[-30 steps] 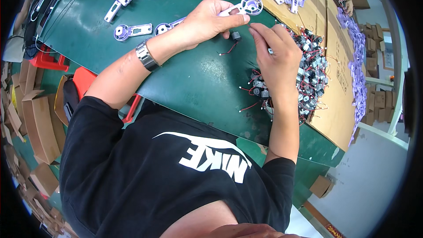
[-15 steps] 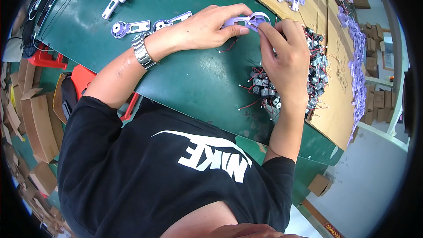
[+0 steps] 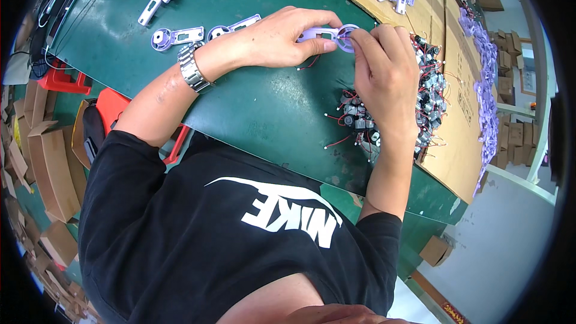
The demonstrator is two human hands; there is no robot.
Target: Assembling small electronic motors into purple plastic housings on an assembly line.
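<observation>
A lavender plastic casing (image 3: 334, 34) points its ring end rightward.

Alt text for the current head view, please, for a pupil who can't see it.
A left hand grips a purple ring-ended part while the right hand touches its round end. Below is a green table with piled wired components.

The head-worn fisheye looks down from close above the black shirt (image 3: 174, 228) and green table (image 3: 258, 117).
</observation>
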